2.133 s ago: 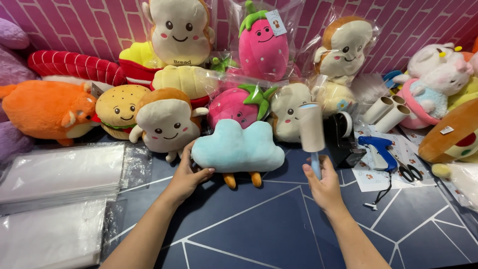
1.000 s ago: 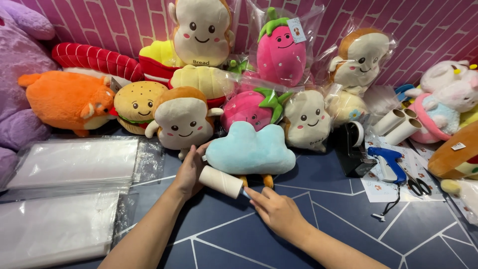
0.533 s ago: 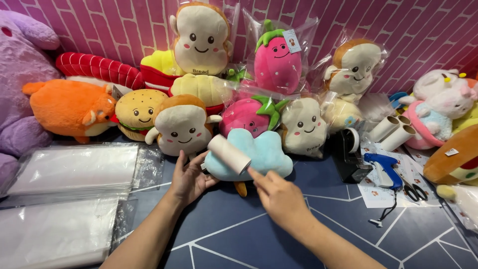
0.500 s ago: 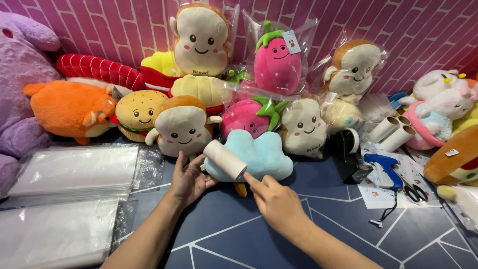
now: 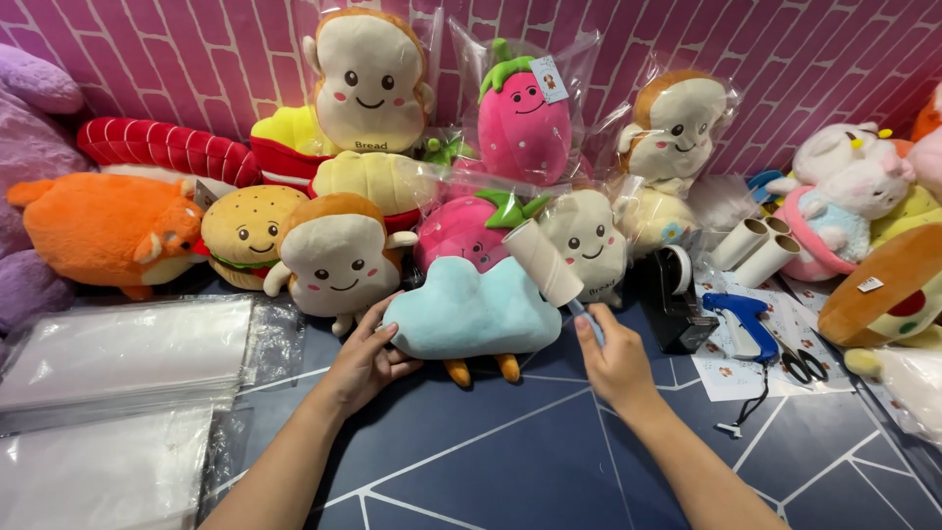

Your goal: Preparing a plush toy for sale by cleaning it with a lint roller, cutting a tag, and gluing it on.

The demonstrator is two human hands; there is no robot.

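Lying flat on the dark blue table [image 5: 510,461], the light blue cloud plush [image 5: 469,314] is steadied at its left edge by the left hand [image 5: 368,361], fingers spread against it. A white lint roller [image 5: 546,263] is gripped by its handle in the right hand [image 5: 616,358], its roll tilted above the cloud's right side.

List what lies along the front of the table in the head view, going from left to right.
Stack of clear plastic bags → left hand → blue cloud plush → right hand holding the lint roller → black tape dispenser → blue tagging gun → scissors.
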